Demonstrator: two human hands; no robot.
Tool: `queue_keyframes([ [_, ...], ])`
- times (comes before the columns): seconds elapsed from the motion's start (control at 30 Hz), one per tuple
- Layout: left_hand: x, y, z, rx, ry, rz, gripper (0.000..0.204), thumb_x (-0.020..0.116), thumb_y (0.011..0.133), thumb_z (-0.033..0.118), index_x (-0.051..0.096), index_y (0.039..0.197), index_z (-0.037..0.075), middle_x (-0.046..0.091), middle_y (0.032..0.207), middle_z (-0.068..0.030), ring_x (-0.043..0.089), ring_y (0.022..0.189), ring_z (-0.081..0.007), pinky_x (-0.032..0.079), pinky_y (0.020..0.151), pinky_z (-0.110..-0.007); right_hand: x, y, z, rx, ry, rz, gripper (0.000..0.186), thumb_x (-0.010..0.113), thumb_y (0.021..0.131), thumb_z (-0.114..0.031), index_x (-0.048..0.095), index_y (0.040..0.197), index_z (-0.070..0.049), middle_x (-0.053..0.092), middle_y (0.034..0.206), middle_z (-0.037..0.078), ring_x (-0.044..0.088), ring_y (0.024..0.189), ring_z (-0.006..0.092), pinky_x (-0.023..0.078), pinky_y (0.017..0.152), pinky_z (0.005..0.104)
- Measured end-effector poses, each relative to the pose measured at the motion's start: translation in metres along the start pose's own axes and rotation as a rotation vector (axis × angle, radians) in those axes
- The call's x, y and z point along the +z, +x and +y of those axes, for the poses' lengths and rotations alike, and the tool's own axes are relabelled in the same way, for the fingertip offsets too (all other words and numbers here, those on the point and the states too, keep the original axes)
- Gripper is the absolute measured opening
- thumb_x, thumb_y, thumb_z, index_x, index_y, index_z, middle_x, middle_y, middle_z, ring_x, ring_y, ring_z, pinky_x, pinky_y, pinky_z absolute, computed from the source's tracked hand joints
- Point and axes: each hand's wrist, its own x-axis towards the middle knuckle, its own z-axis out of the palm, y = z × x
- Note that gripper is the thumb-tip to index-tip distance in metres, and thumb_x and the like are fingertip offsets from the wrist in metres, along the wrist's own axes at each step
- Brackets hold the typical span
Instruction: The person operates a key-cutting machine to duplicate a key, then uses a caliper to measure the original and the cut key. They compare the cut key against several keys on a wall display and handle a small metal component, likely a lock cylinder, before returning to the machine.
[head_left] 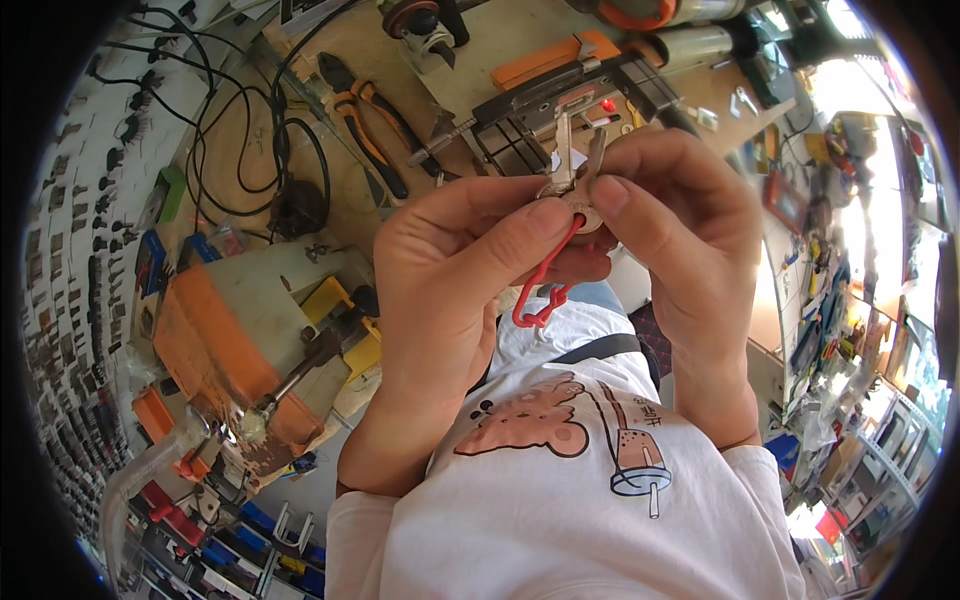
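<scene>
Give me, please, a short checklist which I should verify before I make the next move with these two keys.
1. Left hand grips firmly enough: cannot tell; its thumb presses on the key heads.
2. Right hand at the keys: ok, its thumb is beside the right key.
3. Blades spread apart: ok, a gap shows between the right key and the left key.
4. Red cord away from the blades: ok, it hangs below them.
5. Teeth of both keys match: cannot tell, too small.

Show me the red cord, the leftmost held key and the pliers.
Red cord (540,319): head view, on its knot.
Leftmost held key (563,150): head view, on its blade.
Pliers (363,135): head view, on an orange handle.
</scene>
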Motion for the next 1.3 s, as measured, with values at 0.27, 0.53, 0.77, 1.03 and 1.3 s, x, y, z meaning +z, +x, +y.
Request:
queue_keyframes([
  [0.27, 0.009, 0.001, -0.008, -0.057, 0.193, -0.049, 0.015, 0.057, 0.077, 0.004, 0.057, 0.086, -0.008, 0.061, 0.075, -0.0173, 0.062, 0.064, -0.0209, 0.054, 0.054, -0.029, -0.016, -0.015, -0.003, 0.011, 0.028, 0.073, 0.013, 0.06, 0.074, -0.004, 0.055, 0.083, 0.004, 0.058, 0.072, 0.005, 0.053, 0.06, 0.0081, 0.041, 0.052, 0.0187],
  [0.53, 0.035, -0.011, -0.033, -0.074, 0.285, 0.063, 0.016, 0.054, 0.077, 0.005, 0.057, 0.087, -0.007, 0.062, 0.073, -0.0166, 0.062, 0.057, -0.0194, 0.053, 0.05, -0.027, -0.038, -0.036, -0.001, 0.027, 0.08, 0.094, 0.013, 0.059, 0.075, -0.005, 0.055, 0.085, 0.004, 0.058, 0.076, 0.005, 0.053, 0.067, 0.0086, 0.041, 0.059, 0.0192],
  [0.77, 0.051, -0.029, -0.076, -0.094, 0.291, 0.032, 0.017, 0.054, 0.077, 0.006, 0.057, 0.088, -0.006, 0.062, 0.074, -0.0165, 0.062, 0.057, -0.02, 0.053, 0.049, -0.027, -0.081, -0.069, 0.005, 0.081, 0.198, 0.07, 0.013, 0.058, 0.076, -0.005, 0.055, 0.085, 0.004, 0.058, 0.076, 0.005, 0.052, 0.068, 0.0082, 0.039, 0.059, 0.0188],
  [1.03, 0.082, -0.064, -0.136, -0.123, 0.22, -0.023, 0.023, 0.05, 0.084, 0.015, 0.056, 0.091, -0.007, 0.062, 0.078, -0.0187, 0.062, 0.057, -0.0215, 0.053, 0.051, -0.027, -0.133, -0.129, 0.004, 0.042, 0.181, 0.182, 0.012, 0.056, 0.078, -0.004, 0.055, 0.086, 0.004, 0.058, 0.076, 0.005, 0.049, 0.065, 0.0058, 0.038, 0.058, 0.017],
  [1.3, 0.098, -0.094, -0.162, -0.124, 0.288, -0.016, 0.02, 0.055, 0.08, 0.011, 0.057, 0.089, -0.007, 0.062, 0.075, -0.0179, 0.062, 0.06, -0.0205, 0.053, 0.054, -0.028, -0.152, -0.169, 0.004, 0.005, 0.147, 0.185, 0.012, 0.058, 0.077, -0.005, 0.055, 0.086, 0.003, 0.058, 0.077, 0.005, 0.051, 0.066, 0.0065, 0.04, 0.06, 0.0178],
])
